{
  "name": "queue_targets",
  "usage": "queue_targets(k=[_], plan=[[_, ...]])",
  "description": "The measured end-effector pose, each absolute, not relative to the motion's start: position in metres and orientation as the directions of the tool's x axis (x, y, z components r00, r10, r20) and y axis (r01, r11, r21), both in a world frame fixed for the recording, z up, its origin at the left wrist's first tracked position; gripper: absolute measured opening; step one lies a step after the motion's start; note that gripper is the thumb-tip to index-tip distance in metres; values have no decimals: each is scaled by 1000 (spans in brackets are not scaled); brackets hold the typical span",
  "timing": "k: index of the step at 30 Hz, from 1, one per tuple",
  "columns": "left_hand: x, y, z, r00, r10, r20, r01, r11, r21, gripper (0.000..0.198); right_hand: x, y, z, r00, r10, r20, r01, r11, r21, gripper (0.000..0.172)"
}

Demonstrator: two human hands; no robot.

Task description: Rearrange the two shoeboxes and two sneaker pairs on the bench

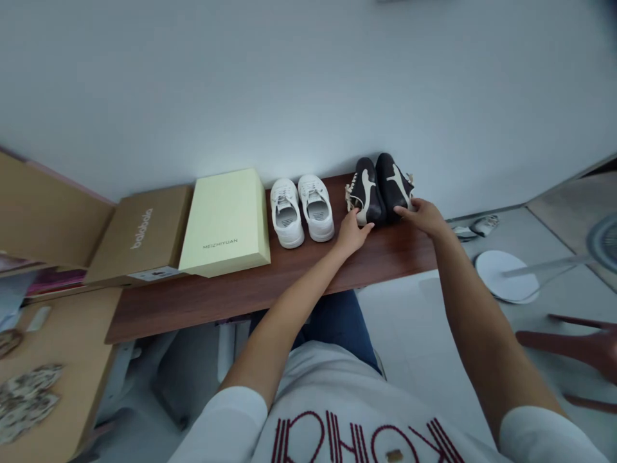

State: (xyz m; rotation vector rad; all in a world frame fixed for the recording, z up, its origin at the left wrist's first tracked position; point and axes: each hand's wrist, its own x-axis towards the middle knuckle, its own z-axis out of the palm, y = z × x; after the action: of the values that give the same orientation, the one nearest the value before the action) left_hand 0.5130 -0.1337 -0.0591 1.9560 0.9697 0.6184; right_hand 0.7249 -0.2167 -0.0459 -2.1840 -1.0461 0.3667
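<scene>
Two dark shoes with cream trim stand side by side at the right part of a brown wooden shelf. My left hand (pixel 354 231) grips the heel end of the left dark shoe (pixel 367 193), thumb and fingers around it. On the other side, my right hand (pixel 424 217) has its thumb and fingers on the heel end of the right dark shoe (pixel 393 183). A pair of white shoes (pixel 315 209) sits to the left on the shelf (pixel 299 273), touched by neither hand.
Left of the white shoes lie a pale yellow box (pixel 224 218) and a brown cardboard box (pixel 144 231). A wooden desk (pixel 80 360) is at the lower left. On the floor at right are a fan base (pixel 504 273), a brown stool (pixel 578 347) and more shoes (pixel 484 225).
</scene>
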Motion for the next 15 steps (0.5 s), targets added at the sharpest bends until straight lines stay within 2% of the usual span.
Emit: queue_targets(k=[2, 4, 7, 9, 12, 15], plan=[[522, -130, -63, 554, 832, 19, 430, -305, 850, 49, 727, -216, -51, 592, 806, 22, 534, -372, -759, 60], [525, -126, -61, 560, 829, -9, 457, -299, 838, 41, 724, -214, -51, 559, 825, 79, 505, -263, -822, 64], [524, -123, -53, 600, 800, -15, 478, -344, 808, 34, 722, -211, -42, 505, 852, 136, 550, -197, -811, 65], [522, -123, -43, 638, 770, 8, 484, -410, 773, 32, 723, -211, -32, 476, 869, 137, 670, -257, -697, 61], [520, -127, -24, 696, 717, 30, 513, -526, 678, 31, 724, -213, -16, 392, 912, 119, 859, -316, -403, 49], [520, -130, -7, 732, 681, 24, 550, -612, 568, 29, 717, -211, -2, 307, 949, 71, 945, -295, -140, 39]])
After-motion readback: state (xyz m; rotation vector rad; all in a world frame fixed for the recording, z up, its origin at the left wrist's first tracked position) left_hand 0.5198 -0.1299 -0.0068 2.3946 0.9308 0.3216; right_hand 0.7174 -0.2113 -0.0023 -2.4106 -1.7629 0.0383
